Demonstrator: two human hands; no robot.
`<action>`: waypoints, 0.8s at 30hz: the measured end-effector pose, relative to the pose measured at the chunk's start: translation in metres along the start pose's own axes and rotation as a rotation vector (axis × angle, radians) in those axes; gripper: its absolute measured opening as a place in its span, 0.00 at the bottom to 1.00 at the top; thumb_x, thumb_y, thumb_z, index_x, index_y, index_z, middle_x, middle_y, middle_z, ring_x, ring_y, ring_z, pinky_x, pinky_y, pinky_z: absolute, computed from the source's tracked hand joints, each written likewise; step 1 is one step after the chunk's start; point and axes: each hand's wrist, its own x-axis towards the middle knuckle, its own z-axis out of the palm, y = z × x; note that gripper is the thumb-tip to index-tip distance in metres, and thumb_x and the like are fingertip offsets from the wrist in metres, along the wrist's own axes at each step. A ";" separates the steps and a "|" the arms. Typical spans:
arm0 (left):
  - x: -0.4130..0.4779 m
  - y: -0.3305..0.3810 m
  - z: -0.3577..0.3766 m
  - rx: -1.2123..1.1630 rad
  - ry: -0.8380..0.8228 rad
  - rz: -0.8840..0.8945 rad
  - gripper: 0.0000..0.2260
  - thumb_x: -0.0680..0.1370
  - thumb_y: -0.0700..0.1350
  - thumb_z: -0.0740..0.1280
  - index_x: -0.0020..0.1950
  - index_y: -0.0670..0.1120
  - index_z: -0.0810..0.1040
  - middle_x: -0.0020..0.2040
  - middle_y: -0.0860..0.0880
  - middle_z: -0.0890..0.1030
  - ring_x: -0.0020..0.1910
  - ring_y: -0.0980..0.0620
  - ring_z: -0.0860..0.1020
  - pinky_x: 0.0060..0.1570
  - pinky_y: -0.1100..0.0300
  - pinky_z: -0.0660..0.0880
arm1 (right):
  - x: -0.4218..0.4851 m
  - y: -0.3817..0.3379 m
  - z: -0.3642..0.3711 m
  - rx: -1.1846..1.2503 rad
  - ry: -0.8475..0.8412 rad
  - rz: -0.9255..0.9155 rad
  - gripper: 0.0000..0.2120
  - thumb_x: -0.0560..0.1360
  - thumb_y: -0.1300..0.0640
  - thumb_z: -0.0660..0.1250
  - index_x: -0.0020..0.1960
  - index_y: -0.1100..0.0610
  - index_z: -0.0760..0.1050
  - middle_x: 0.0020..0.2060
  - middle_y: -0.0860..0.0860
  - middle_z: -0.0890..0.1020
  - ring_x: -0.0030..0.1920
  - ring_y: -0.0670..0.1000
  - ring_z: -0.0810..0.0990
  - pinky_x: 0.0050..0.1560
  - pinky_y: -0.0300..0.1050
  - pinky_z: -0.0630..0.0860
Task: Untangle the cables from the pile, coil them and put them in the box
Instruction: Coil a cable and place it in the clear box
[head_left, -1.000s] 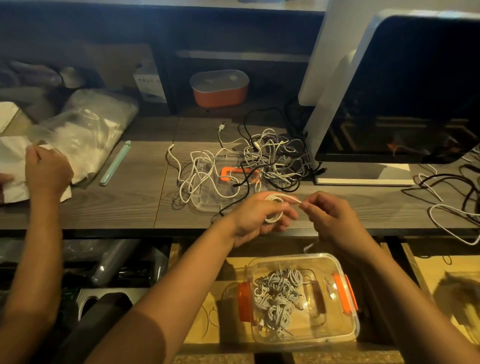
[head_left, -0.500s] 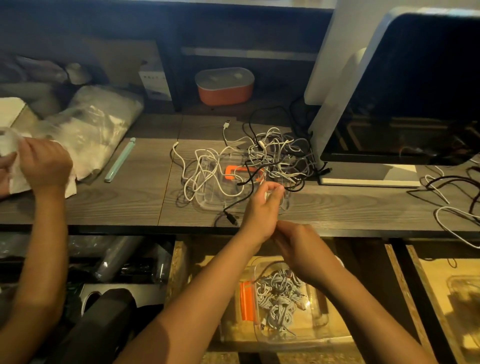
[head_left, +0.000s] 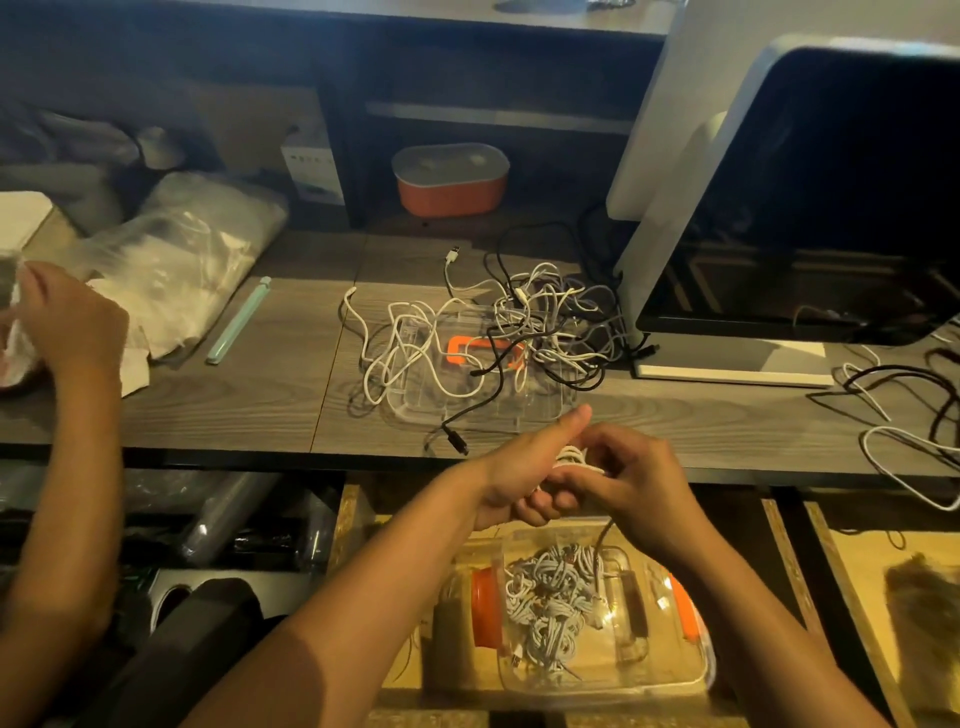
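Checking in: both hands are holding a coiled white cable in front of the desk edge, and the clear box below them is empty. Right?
Not quite: the head view shows the clear box holds a heap of coiled cables, so it is not empty. The rest stands: the left hand and right hand both hold a coiled white cable in front of the desk edge.

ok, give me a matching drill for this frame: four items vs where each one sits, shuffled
Items:
1 cable pile
2 clear box
3 orange tub
4 green strip

Places:
A on the back shelf
B below the desk edge
C on the clear lid
D beside the plastic bag

Pairs: 1-C; 2-B; 3-A; 4-D
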 end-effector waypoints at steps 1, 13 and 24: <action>0.000 0.001 -0.002 0.037 0.010 0.008 0.23 0.77 0.67 0.49 0.43 0.52 0.74 0.25 0.52 0.67 0.20 0.61 0.59 0.18 0.72 0.54 | -0.001 0.000 0.002 0.045 0.000 0.008 0.09 0.70 0.60 0.73 0.43 0.48 0.77 0.29 0.53 0.74 0.31 0.42 0.68 0.32 0.35 0.64; 0.009 0.005 0.011 0.082 0.329 0.276 0.12 0.80 0.59 0.54 0.47 0.53 0.70 0.37 0.50 0.75 0.27 0.56 0.73 0.22 0.67 0.64 | -0.001 0.003 -0.006 0.379 0.138 0.205 0.05 0.73 0.57 0.68 0.46 0.57 0.79 0.34 0.50 0.83 0.34 0.45 0.79 0.36 0.39 0.75; 0.025 0.006 0.017 0.583 0.783 0.405 0.23 0.83 0.55 0.48 0.33 0.48 0.70 0.30 0.51 0.73 0.30 0.55 0.70 0.32 0.61 0.64 | 0.005 0.000 -0.030 -0.057 -0.071 0.157 0.05 0.77 0.52 0.63 0.47 0.50 0.77 0.37 0.53 0.80 0.36 0.49 0.77 0.37 0.45 0.73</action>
